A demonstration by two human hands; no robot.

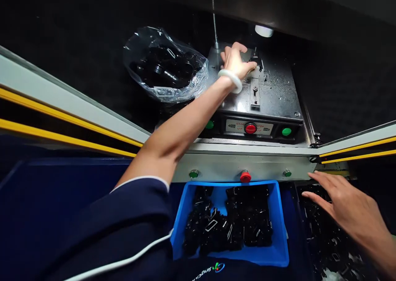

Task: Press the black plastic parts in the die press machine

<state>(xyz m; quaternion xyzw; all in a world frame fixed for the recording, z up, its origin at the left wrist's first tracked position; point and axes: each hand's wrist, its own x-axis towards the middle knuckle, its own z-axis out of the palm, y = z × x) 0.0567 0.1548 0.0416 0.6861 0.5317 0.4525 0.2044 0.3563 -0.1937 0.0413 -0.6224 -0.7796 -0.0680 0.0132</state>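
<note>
My left hand (235,61) reaches forward onto a scuffed steel machine plate (275,101), its fingertips at a small metal fixture (258,72). Whether those fingers grip anything is hidden by the hand. A pale bangle (230,81) circles that wrist. Below, a blue plastic bin (223,254) is heaped with glossy black parts (229,227). My right hand (343,206) hangs open with spread fingers above a dark bin of similar black parts (328,239), at the right, and holds nothing.
A clear plastic bag of black parts (163,66) lies left of the plate. Red stop buttons (250,128) and green buttons (286,131) line the machine front. Yellow-striped guard rails (62,116) run along both sides, and a thin steel rod (214,17) rises behind the plate.
</note>
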